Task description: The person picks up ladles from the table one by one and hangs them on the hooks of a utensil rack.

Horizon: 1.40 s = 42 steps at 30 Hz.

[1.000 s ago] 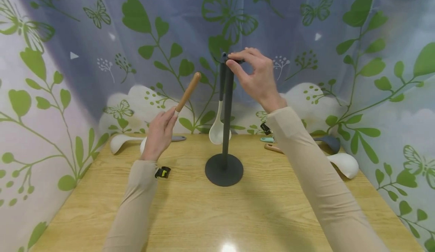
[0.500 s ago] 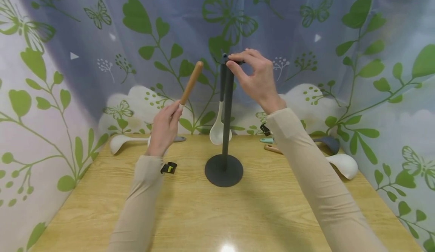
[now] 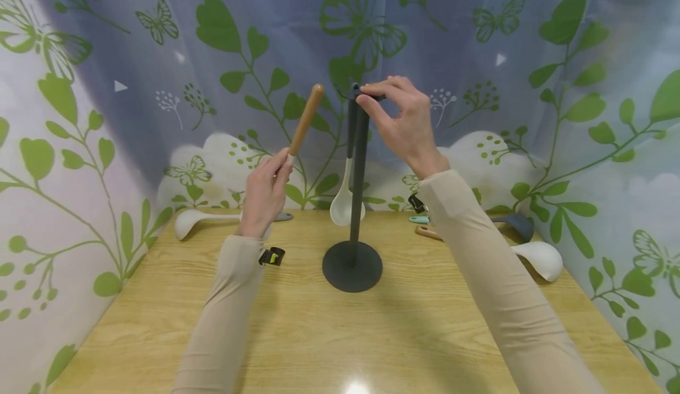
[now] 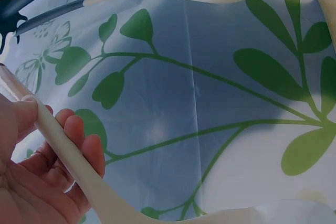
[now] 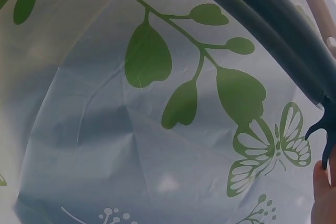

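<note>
My left hand (image 3: 262,196) holds a cooking utensil (image 3: 306,119) by its white shaft, the wooden handle tilted up towards the stand. In the left wrist view, fingers and thumb close around the pale shaft (image 4: 63,145), whose wider white end runs off the bottom edge. A black stand (image 3: 358,187) with a round base rises at the middle of the table. My right hand (image 3: 404,116) pinches a hook arm at its top between thumb and fingers. From the stand's far left side hangs a white spoon (image 3: 340,209) with a dark handle, partly behind the pole.
Back left on the wooden table (image 3: 319,335) lies a white ladle (image 3: 187,224), its shaft passing behind my left hand. At right, partly under my forearm, are a dark ladle (image 3: 519,227), a white ladle (image 3: 543,261), a teal handle (image 3: 418,220) and a brown handle (image 3: 427,232). Patterned curtains surround the table.
My left hand has moved up and to the right with the wooden-handled utensil, bringing it closer to the stand. My right hand stays at the stand's top.
</note>
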### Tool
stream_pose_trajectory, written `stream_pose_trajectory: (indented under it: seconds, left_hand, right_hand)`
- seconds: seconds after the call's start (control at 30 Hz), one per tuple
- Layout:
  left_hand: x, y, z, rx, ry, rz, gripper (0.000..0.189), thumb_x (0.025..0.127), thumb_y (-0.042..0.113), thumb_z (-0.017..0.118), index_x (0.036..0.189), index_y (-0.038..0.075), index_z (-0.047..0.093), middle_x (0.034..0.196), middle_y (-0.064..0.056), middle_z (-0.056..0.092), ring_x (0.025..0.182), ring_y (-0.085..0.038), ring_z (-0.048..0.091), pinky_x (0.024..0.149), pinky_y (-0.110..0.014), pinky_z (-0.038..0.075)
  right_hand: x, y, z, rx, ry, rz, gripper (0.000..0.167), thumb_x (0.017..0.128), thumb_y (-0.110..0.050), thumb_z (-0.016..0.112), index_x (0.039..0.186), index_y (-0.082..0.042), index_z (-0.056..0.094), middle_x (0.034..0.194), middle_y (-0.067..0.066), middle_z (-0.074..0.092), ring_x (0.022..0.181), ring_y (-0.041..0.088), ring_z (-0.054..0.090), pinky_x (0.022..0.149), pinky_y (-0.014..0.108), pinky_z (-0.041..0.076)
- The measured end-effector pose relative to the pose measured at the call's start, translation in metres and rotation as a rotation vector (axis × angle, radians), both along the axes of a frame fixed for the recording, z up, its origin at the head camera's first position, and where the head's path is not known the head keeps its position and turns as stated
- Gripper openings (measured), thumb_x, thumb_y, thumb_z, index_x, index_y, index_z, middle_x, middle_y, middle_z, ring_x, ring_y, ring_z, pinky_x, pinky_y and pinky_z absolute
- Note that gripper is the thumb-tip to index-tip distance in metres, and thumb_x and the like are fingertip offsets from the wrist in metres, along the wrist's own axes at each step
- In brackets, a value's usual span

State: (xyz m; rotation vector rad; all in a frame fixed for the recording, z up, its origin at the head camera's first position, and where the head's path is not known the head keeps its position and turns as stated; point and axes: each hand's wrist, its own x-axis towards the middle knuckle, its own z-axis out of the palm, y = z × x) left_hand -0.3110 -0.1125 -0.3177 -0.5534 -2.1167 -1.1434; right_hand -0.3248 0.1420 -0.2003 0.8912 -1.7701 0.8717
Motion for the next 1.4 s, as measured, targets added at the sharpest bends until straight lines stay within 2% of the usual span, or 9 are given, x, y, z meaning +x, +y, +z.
stream_pose_trajectory:
  seconds: [0.17,0.3,0.57,0.87,0.93,1.2,1.3,1.4]
  left_hand:
    - [-0.001,0.005,0.002,0.003,0.007,-0.019,0.035,0.104,0.017,0.049,0.136,0.006,0.059,0.094,-0.017,0.064,0.081,-0.025,0.058,0.069,-0.037,0.052]
    - [-0.002,0.009,0.005,-0.007,0.014,-0.012,0.037,0.104,0.018,0.049,0.138,0.005,0.057,0.093,-0.016,0.063,0.079,-0.024,0.058,0.068,-0.034,0.050]
    - [-0.003,0.017,0.010,-0.014,0.095,-0.019,0.032,0.104,0.016,0.049,0.130,0.003,0.062,0.081,-0.014,0.059,0.067,-0.022,0.049,0.059,-0.030,0.039]
    - [-0.005,0.022,0.011,0.000,0.069,-0.015,0.036,0.104,0.018,0.049,0.135,0.003,0.059,0.083,-0.015,0.059,0.066,-0.021,0.048,0.059,-0.030,0.039]
    - [-0.006,0.022,0.011,-0.001,0.073,-0.017,0.034,0.104,0.017,0.049,0.133,0.002,0.060,0.082,-0.015,0.058,0.066,-0.021,0.048,0.059,-0.030,0.039]
    - [-0.006,0.026,0.016,-0.029,0.094,-0.036,0.032,0.103,0.017,0.050,0.130,0.004,0.062,0.083,-0.015,0.059,0.067,-0.022,0.050,0.059,-0.031,0.040]
    - [-0.007,0.028,0.016,-0.032,0.103,-0.034,0.032,0.103,0.017,0.050,0.130,0.004,0.062,0.083,-0.015,0.060,0.066,-0.022,0.050,0.058,-0.030,0.040]
    - [-0.007,0.030,0.015,-0.034,0.099,-0.035,0.032,0.103,0.017,0.051,0.129,0.004,0.062,0.083,-0.015,0.059,0.065,-0.022,0.049,0.058,-0.029,0.040]
  right_hand:
    - [0.000,0.000,0.000,-0.009,-0.011,-0.002,0.023,0.088,-0.020,0.075,0.104,-0.004,0.076,0.102,0.013,0.072,0.098,0.026,0.065,0.110,0.031,0.040]
    - [0.000,-0.001,0.000,-0.014,-0.004,-0.004,0.024,0.087,-0.020,0.076,0.104,-0.004,0.076,0.100,0.014,0.072,0.095,0.026,0.065,0.108,0.029,0.042]
    - [0.000,-0.001,0.000,-0.012,0.021,-0.014,0.024,0.086,-0.020,0.076,0.103,-0.004,0.076,0.099,0.014,0.072,0.094,0.026,0.065,0.106,0.029,0.043]
    - [0.001,-0.001,0.000,-0.009,0.031,-0.007,0.023,0.087,-0.019,0.075,0.104,-0.003,0.076,0.099,0.014,0.072,0.094,0.026,0.064,0.106,0.030,0.043]
    - [0.001,-0.001,0.000,-0.006,0.035,-0.008,0.023,0.088,-0.019,0.075,0.104,-0.003,0.076,0.099,0.014,0.072,0.093,0.026,0.064,0.100,0.032,0.047]
    - [0.000,0.001,-0.002,-0.008,0.029,-0.015,0.023,0.087,-0.020,0.075,0.103,-0.003,0.076,0.098,0.013,0.072,0.090,0.025,0.064,0.098,0.033,0.048]
    - [-0.001,0.000,-0.001,-0.008,0.019,-0.012,0.023,0.086,-0.019,0.076,0.104,-0.004,0.076,0.098,0.013,0.071,0.090,0.025,0.064,0.094,0.032,0.050]
    - [-0.001,-0.001,0.000,-0.007,0.017,-0.004,0.023,0.086,-0.019,0.076,0.104,-0.004,0.076,0.099,0.013,0.071,0.091,0.025,0.064,0.102,0.031,0.046]
